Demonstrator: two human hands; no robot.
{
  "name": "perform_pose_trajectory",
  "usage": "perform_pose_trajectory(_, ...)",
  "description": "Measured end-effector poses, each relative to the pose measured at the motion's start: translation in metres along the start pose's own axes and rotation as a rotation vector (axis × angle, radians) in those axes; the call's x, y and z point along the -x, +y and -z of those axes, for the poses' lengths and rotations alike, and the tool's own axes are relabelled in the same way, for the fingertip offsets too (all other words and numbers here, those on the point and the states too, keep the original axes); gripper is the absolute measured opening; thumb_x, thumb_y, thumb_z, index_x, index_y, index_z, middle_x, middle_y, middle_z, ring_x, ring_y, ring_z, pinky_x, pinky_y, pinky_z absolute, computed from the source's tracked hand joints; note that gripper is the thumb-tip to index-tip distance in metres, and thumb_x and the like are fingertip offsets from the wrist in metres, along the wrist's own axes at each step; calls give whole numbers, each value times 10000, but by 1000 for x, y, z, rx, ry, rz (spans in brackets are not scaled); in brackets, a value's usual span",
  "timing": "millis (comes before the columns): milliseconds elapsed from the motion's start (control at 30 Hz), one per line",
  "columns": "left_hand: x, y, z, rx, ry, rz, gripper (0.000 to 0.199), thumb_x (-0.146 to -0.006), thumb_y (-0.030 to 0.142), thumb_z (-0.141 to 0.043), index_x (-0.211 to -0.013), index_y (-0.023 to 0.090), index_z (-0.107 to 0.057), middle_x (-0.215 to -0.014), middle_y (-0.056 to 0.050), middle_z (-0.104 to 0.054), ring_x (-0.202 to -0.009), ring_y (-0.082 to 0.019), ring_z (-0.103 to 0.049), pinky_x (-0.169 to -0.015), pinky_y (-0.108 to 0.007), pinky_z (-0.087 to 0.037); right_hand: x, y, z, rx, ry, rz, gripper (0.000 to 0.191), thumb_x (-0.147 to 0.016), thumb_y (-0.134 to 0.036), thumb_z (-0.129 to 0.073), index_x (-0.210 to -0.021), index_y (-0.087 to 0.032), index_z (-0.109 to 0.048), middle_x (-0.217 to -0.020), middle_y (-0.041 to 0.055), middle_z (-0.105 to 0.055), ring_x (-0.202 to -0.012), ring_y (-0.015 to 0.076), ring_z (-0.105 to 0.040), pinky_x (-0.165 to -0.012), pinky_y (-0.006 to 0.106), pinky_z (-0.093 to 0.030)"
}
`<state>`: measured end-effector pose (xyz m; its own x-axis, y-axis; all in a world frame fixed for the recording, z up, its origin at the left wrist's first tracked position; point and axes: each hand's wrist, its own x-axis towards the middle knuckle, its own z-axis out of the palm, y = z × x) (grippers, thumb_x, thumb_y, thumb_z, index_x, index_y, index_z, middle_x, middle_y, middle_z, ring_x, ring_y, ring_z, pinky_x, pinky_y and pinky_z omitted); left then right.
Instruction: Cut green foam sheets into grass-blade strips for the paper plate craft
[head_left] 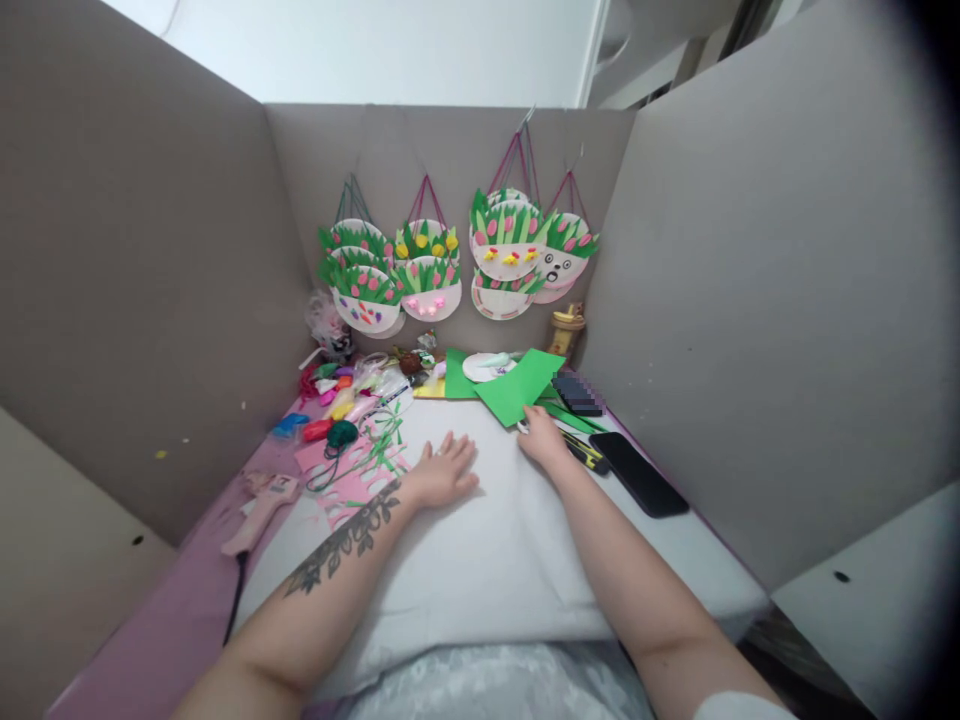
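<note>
L hand (442,470) lies flat, fingers spread, holding nothing, on white pad (480,560); R hand (541,437) at green paper sheet (517,385) edge near the pad's far side, grip can't tell, w/ phone (637,472) just beside.

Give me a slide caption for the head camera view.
Left hand flat on white pad, right hand touching green paper.

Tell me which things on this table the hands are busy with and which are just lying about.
In hand:
left hand flat on the white sheet
right hand at the green paper

Lying about:
black phone
glue gun
pink paper scraps
hanging plate crafts
</note>
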<state>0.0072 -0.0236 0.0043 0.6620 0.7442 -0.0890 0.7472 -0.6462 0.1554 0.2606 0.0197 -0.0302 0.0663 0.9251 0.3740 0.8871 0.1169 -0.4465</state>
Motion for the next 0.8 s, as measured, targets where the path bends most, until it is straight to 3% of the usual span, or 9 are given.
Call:
perform_pose_trajectory(67, 5, -4, -9, -15, 7, -13, 700, -883, 605, -234, -1473, 238, -149, -1552, -67, -136, -1424, -300, -49, -1086, -608, -130, -1, 5, -2, 2, 4, -12, 609, -615, -50, -542, -1224, -67, -547, -1195, 195, -537, -1077, 274, -540, -955, 329, -385)
perform_pose_trajectory(133, 10, -22, -11, -31, 60, 127, 664, -886, 589, -268, -1454, 248, -224, -1537, -64, -206, -1417, -278, -133, -1098, -548, -179, -2, 8, -4, -11, 17, -17, 591, -632, -61, -531, -1222, -68, -554, -1197, 196, -542, -1082, 279, -543, -952, 342, -394)
perform_pose_trajectory(300, 22, -70, 4, -68, 206, 335, 514, -925, 353, -311, -1356, 86, -391, -1449, -218, -354, -1364, -343, -272, -1056, -587, -221, -5, 1, -2, -97, 89, 50, 528, -705, -120, -488, -1225, -94, -569, -1216, 164, -554, -1118, 256, -534, -972, 352, -407)
perform_pose_trajectory(433, 24, -64, 16, -57, 346, 297, 379, -898, 270, -396, -1241, 181, -531, -1371, -123, -496, -1250, -275, -460, -1049, -476, -316, -1, -17, 10, -189, 195, 163, 447, -804, -146, -390, -1203, -130, -591, -1216, 122, -574, -1129, 193, -531, -989, 326, -411)
perform_pose_trajectory(567, 25, -55, 30, 29, 608, 314, 386, -900, 202, -359, -1239, 170, -541, -1418, -98, -443, -1254, -198, -451, -1035, -343, -366, 9, -34, 24, -320, 476, 333, 351, -871, -249, -417, -1123, -140, -635, -1116, 136, -629, -1079, 214, -562, -964, 387, -440)
perform_pose_trajectory(667, 33, -66, 39, 256, 905, 357, 304, -844, 182, -436, -1047, 185, -661, -1184, -77, -637, -1081, -193, -576, -947, -317, -430, 14, -42, 30, -328, 576, 400, 316, -855, -295, -498, -1103, -163, -644, -1074, 126, -649, -1038, 224, -584, -932, 409, -465)
perform_pose_trajectory(733, 41, -77, 44, 324, 986, 424, 241, -825, 271, -494, -928, 179, -692, -938, -72, -700, -903, -210, -628, -842, -324, -468, 16, -47, 33, -329, 597, 422, 310, -842, -279, -523, -1111, -177, -641, -1068, 116, -654, -1029, 221, -591, -930, 409, -470)
perform_pose_trajectory(800, 48, -87, 49, 353, 1023, 482, 286, -834, 361, -486, -864, 163, -690, -813, -73, -688, -801, -211, -630, -746, -312, -477, 17, -52, 37, -342, 608, 441, 332, -839, -236, -512, -1148, -188, -626, -1099, 109, -647, -1049, 214, -586, -947, 404, -462)
